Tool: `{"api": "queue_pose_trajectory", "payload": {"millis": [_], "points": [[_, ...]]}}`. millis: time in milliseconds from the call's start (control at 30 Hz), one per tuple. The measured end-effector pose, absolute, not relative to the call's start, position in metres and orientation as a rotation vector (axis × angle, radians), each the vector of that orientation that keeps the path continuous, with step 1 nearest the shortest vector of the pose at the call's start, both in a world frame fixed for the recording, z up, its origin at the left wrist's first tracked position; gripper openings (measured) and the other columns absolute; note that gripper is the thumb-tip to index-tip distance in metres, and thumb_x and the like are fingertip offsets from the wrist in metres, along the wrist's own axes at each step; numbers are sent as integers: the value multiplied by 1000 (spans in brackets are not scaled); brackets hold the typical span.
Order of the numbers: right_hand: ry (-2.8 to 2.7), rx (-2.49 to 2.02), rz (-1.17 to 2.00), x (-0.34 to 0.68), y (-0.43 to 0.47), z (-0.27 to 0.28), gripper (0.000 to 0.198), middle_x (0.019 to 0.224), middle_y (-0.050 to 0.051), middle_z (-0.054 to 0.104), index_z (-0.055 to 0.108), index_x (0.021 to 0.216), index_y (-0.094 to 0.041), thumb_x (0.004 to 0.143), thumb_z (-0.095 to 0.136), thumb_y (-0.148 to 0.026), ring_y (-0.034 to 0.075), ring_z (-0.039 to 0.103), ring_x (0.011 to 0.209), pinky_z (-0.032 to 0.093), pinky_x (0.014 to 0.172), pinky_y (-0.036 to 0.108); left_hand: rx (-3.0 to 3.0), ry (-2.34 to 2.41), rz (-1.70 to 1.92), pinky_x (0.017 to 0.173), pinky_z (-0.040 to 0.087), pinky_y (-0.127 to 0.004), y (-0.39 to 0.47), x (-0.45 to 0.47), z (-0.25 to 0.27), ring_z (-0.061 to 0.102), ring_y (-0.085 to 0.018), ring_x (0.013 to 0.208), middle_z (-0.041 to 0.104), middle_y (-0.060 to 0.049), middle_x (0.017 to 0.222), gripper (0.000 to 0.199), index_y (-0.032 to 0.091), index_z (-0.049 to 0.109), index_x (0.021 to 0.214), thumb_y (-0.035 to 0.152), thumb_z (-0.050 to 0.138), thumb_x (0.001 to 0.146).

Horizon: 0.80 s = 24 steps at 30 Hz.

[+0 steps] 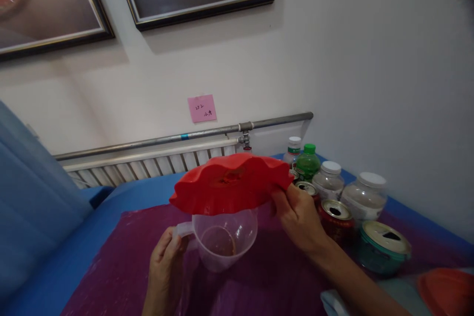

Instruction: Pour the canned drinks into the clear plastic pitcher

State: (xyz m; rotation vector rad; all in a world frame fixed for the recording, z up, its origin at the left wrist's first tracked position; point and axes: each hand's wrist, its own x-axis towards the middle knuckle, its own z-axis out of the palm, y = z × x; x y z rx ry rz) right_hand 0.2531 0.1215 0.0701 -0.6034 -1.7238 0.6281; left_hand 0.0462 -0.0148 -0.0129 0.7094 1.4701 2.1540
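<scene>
Your left hand (165,254) wraps its fingers round the handle (184,229) of a translucent plastic jug (217,260), a little brownish liquid (219,246) inside; your right hand (298,215) pinches a wavy-edged red dish (231,192) between its fingers, tilted over the jug's mouth; drink cans (336,224) stand to the right.

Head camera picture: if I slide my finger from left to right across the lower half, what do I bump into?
Blue curtain → left hand → clear jug → right hand → teal can → orange-red thing at the edge, too blurred to name.
</scene>
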Motion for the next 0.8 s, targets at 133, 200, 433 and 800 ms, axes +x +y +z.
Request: {"api": "queue_pose_trajectory", "payload": {"millis": [133, 200, 433, 800], "points": [[-1752, -540, 568, 255, 120, 66, 32, 58, -2, 51, 45, 62, -23, 94, 44, -30, 13, 43, 49, 38, 47, 25, 645, 1339, 2207, 66, 50, -27, -12, 36, -14, 61, -17, 69, 67, -2, 68, 39, 19, 73, 71, 52, 85, 54], [-1772, -501, 535, 255, 119, 65, 31, 61, -2, 51, 46, 65, -23, 96, 44, -29, 13, 44, 51, 38, 48, 25, 621, 1316, 2203, 66, 52, -27, -12, 33, -14, 62, -18, 69, 68, -3, 68, 42, 18, 73, 70, 51, 87, 48], [-1848, -433, 470, 254, 120, 61, 31, 64, -2, 50, 49, 72, -22, 101, 40, -30, 14, 46, 55, 38, 51, 26, 608, 1222, 2219, 67, 52, -24, -16, 45, -8, 62, -15, 70, 70, -3, 73, 35, 18, 74, 73, 49, 83, 59], [-1890, -373, 489, 258, 117, 60, 28, 70, -2, 53, 51, 78, -22, 103, 38, -26, 12, 49, 58, 41, 54, 23, 542, 1194, 2143, 72, 57, -33, -15, 26, -27, 67, -22, 75, 72, -6, 76, 35, 17, 74, 73, 47, 84, 57]]}}
